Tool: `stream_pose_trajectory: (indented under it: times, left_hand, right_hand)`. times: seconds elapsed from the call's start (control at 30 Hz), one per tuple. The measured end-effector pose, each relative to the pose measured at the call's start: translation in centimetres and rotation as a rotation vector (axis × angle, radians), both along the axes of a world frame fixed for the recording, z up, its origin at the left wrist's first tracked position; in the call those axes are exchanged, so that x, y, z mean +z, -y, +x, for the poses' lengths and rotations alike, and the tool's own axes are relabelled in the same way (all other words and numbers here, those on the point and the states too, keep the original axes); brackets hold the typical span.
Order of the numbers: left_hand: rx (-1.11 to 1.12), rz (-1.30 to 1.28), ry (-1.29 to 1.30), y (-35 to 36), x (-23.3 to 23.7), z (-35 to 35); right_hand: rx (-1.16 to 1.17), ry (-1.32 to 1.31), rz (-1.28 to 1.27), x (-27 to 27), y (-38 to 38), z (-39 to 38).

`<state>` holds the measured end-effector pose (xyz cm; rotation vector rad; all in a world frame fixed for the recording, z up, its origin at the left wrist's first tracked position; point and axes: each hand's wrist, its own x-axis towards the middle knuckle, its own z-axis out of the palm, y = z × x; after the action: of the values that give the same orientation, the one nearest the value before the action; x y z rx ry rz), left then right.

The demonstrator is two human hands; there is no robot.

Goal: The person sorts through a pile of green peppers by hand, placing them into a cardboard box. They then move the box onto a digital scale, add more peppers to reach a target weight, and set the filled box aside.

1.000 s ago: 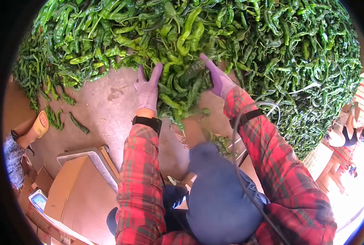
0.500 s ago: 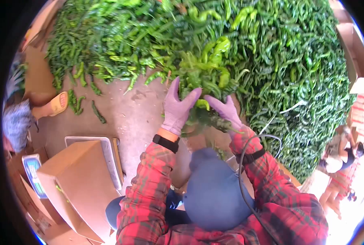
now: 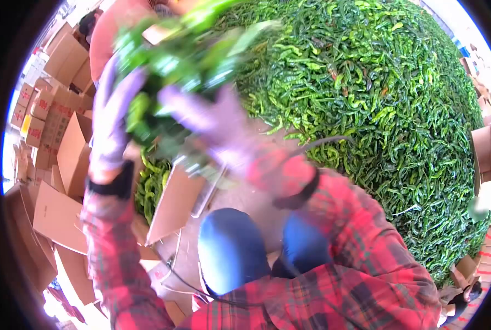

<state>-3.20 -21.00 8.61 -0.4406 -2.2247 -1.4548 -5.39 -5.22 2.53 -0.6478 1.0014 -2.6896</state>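
Observation:
A big bunch of long green peppers (image 3: pixel 174 60), smeared by motion, is held up between my two gloved hands. My left hand (image 3: pixel 112 113), in a pale purple glove, presses against its left side with fingers pointing up. From the right and below, my right hand (image 3: pixel 218 118) in a matching glove cups the bunch, its fingers blurred. Beneath the hands stands an open cardboard box (image 3: pixel 176 201) with more green peppers (image 3: pixel 152 190) inside, partly hidden by my left wrist and the bunch.
A huge heap of green peppers (image 3: pixel 366 121) covers the floor ahead and to the right. Several cardboard boxes (image 3: pixel 64 214) stand at left. Another person (image 3: pixel 116 33) is at the upper left, behind the bunch. A dark cable (image 3: pixel 201 291) crosses near my knees.
Both hands have lifted a bunch of peppers off the heap's edge and carried it left, over the box. The view has turned left, showing more boxes and a person.

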Motion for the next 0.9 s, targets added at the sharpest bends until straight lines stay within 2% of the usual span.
stream_pose_trajectory:
  times: [0.03, 0.07, 0.13, 0.17, 0.23, 0.3, 0.33, 0.4, 0.43, 0.5, 0.53, 0.57, 0.6, 0.63, 0.67, 0.7, 0.73, 0.77, 0.8, 0.87, 0.9]
  left_hand:
    - [-0.058, 0.318, 0.152, 2.1, 0.3, 2.3]
    - [-0.011, 0.332, 0.181, 4.9, -0.3, 4.2]
    - [0.052, 0.281, 0.245, 9.7, -2.9, 8.0]
    - [0.065, 0.217, 0.273, 11.8, -4.7, 9.8]
    - [0.336, -0.033, 0.651, 16.8, -9.5, 13.0]
    - [0.349, -0.270, 0.833, 20.3, -15.4, 16.8]
    - [0.400, -0.402, 0.910, 19.4, -15.3, 16.6]
    - [0.469, -0.693, 1.043, 17.3, -12.4, 15.7]
    - [0.392, -0.820, 0.959, 17.2, -11.7, 14.6]
    - [0.568, -0.997, 0.875, 13.0, -9.0, 11.1]
    - [0.551, -1.068, 0.578, 13.9, -9.9, 10.0]
    - [0.576, -0.938, 0.526, 9.3, -7.9, 7.9]
    - [0.551, -0.764, 0.583, 4.2, -6.2, 5.9]
    - [0.369, -0.661, 0.508, 1.3, -6.8, 4.2]
    - [0.190, -0.554, 0.432, -1.4, -7.4, 2.5]
    - [0.036, -0.424, 0.545, -4.8, -8.3, 1.1]
    - [-0.149, -0.495, 0.564, -8.2, -9.0, -0.5]
    - [-0.286, -0.539, 0.587, -11.5, -10.7, -2.5]
    - [-0.425, -0.579, 0.609, -14.4, -13.5, -4.7]
    - [-0.580, -0.261, 0.916, -19.5, -21.8, -8.6]
    - [-0.635, -0.125, 1.080, -21.2, -27.4, -11.5]
  right_hand:
    - [0.032, 0.007, 0.006, -0.8, 2.7, 1.2]
    - [0.064, 0.015, 0.013, -1.5, 5.3, 2.4]
    - [-0.026, -0.176, 0.264, -4.4, 8.7, 4.5]
    - [-0.144, -0.381, 0.478, -6.7, 9.8, 4.7]
    - [0.052, -0.508, 1.023, -8.8, 8.5, 5.3]
    - [0.467, -0.937, 1.150, -8.1, 6.1, 2.0]
    - [0.406, -0.878, 1.098, -7.3, 4.9, 1.9]
    - [0.326, -1.024, 1.146, -6.3, 1.7, -0.4]
    - [0.269, -1.058, 1.155, -6.1, -0.7, -1.5]
    - [0.219, -0.835, 1.190, -5.9, -7.8, -3.4]
    - [0.230, -0.517, 1.205, -6.8, -12.1, -3.7]
    - [0.234, -0.206, 1.192, -8.5, -16.5, -4.0]
    - [0.199, 0.069, 1.224, -13.2, -21.1, -4.8]
    - [-0.189, 0.061, 1.312, -18.6, -26.4, -4.1]
    - [-0.320, 0.301, 1.200, -21.7, -31.0, -1.7]
    - [-0.456, 0.531, 1.203, -25.0, -35.7, 1.2]
    - [-0.533, 0.831, 1.197, -30.0, -40.5, 4.5]
    - [-0.538, 0.872, 1.186, -34.4, -44.7, 8.8]
    - [-0.566, 0.949, 1.110, -36.2, -46.4, 10.5]
    - [-0.652, 1.126, 0.879, -38.4, -48.7, 12.3]
    - [-0.709, 1.222, 0.720, -38.7, -49.2, 12.2]
